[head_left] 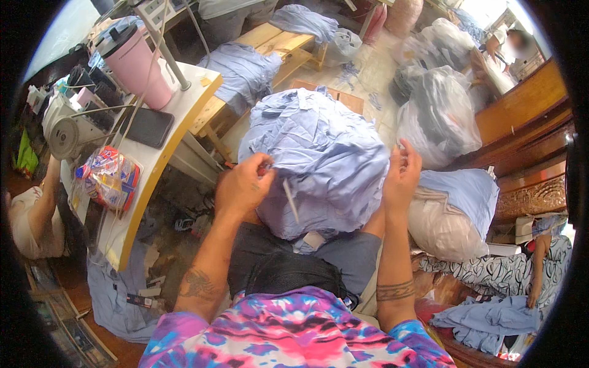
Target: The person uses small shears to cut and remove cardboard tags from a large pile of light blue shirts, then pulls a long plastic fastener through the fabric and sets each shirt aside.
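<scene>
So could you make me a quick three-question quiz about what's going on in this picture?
1. True or false: both hands are on the pale blue garment bunched on the person's lap.
2. Which stands on the table to the left?
A. a pink lidded tumbler
B. a green kettle
C. a yellow lamp
3. Fill in: the flat dark thing beside the tumbler is a ____.

Key
1. True: the left hand pinches its left edge, the right hand its right edge.
2. A: the pink tumbler.
3. Phone.
</scene>
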Demonstrator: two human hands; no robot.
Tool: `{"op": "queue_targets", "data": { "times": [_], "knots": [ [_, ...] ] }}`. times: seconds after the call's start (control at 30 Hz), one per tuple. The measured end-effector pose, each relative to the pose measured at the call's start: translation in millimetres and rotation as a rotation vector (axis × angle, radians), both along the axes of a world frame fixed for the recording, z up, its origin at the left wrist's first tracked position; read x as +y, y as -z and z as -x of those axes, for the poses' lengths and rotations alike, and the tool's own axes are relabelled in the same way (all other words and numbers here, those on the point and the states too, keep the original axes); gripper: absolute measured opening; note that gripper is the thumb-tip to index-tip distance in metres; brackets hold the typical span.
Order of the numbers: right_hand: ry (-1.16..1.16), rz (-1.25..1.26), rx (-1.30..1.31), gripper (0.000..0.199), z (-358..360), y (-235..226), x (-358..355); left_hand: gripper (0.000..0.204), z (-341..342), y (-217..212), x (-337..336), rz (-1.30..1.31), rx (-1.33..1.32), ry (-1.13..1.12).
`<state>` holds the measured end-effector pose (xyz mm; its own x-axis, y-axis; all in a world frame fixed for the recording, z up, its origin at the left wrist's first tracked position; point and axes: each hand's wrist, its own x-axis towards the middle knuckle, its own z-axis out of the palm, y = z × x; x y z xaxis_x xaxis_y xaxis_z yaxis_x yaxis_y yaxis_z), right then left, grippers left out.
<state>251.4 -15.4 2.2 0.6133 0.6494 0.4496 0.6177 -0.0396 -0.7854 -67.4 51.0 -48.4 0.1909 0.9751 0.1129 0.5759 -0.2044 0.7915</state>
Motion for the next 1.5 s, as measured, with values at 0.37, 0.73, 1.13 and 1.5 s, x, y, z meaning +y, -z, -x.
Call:
{"op": "queue_targets", "data": {
  "times": [0.37, 0.73, 1.13, 1.5],
  "knots": [
    [-0.331, 0.264, 0.593, 0.035, 110.6, 56.1, -67.1, 0.014, -28.1, -27.8, -60.3, 0.016, -0.318, 0.204],
    [-0.379, 0.174, 0.328, 0.021, 95.8, 45.8, -59.8, 0.016, -65.1, -10.4, -40.1, 0.164, -0.332, 0.359],
    [-0.502, 0.020, -0.096, 0.025, 95.1, -18.7, -81.5, 0.017, -59.7, -55.7, -82.7, 0.756, -0.864, 0.187],
    [-0.507, 0.098, -0.044, 0.019, 98.7, -27.7, -79.8, 0.017, -57.5, -61.6, -85.2, 0.741, -0.892, 0.218]
  ]
}}
